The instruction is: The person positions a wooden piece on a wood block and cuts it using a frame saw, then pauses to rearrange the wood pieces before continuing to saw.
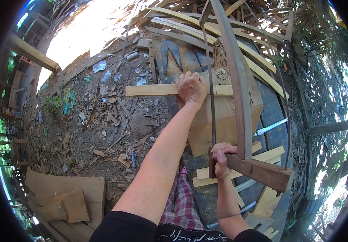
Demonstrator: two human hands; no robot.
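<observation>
My left hand (191,86) is closed on a pale wooden strip (150,91), pressing it across a board covered in brown material (222,125). My right hand (221,159) grips the lower end of a large wooden-framed bow saw (238,101), by a dark handle. The saw's thin blade (212,117) stands lengthways in my view and crosses the strip just right of my left hand. A rough log piece (220,54) lies beyond the strip, partly behind the saw frame.
Curved planks (262,60) are piled at the back. Short offcuts (200,181) lie on the dark bench (278,137) at right. Scrap-strewn dirt ground (113,121) is on the left, with flat boards (93,193) at lower left. A dark dual-pronged shape (170,52) lies beyond my left hand.
</observation>
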